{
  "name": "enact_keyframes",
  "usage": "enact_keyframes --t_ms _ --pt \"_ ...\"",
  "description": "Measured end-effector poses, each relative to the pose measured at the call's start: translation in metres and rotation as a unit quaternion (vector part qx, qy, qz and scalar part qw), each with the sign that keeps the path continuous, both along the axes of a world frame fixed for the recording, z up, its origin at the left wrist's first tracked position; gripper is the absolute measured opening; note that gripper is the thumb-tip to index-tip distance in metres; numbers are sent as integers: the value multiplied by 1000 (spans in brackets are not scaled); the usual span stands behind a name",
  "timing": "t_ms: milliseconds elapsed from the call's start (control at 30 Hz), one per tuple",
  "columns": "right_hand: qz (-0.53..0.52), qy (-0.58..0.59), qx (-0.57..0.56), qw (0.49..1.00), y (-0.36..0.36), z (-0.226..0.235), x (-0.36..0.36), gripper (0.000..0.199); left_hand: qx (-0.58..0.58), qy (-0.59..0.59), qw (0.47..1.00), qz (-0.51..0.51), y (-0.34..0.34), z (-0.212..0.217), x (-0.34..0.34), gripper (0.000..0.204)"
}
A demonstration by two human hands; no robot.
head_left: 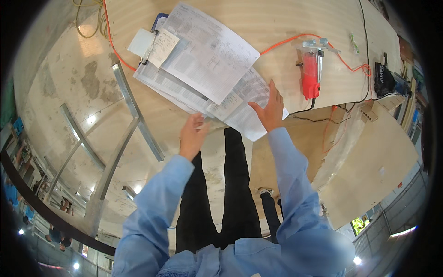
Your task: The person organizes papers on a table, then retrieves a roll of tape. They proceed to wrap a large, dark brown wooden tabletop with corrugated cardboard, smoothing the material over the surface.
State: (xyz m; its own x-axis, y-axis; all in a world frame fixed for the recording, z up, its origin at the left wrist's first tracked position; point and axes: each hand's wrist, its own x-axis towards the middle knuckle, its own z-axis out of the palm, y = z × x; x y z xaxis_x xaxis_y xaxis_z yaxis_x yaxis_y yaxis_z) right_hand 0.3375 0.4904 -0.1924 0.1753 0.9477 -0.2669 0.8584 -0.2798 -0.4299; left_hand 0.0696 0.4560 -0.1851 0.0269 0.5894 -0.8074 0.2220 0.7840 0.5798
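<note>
Overhanging the near edge of the counter (286, 16), the papers (212, 51) could slip if nudged by the ungripping, wide-spread right hand (270, 111) at their right; the half-curled left hand (194, 136) looks empty.

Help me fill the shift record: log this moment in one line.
left hand: blurred, near papers | right hand: open, at papers' right edge | red power tool: on table, right of papers

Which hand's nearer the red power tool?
The right hand, at the papers' right edge; the left hand is farther from the red tool, by the papers' lower-left edge.
</note>
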Motion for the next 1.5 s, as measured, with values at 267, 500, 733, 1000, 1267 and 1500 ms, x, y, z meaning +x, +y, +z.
enact_keyframes --t_ms 267,500,733,1000,1267,1500 --pt "-30 17 18 999 -13 -12 -3 61 -188 -132 954 191 -12 -24 70 32" --pt "-146 318 -207 914 -36 47 -11 30 -82 -207 970 97 -32 24 84 36" --pt "82 72 63 992 2 121 -27 11 24 -300 954 -7 30 70 40 59" --pt "313 62 146 936 55 142 -52 20 -15 -186 968 -169 122 68 -7 49" --pt "81 238 9 968 68 61 -81 8 15 -55 974 -221 135 2 -16 28" --pt "-139 428 -257 855 64 20 -89 18 -93 -114 988 -44 102 -17 -33 32"
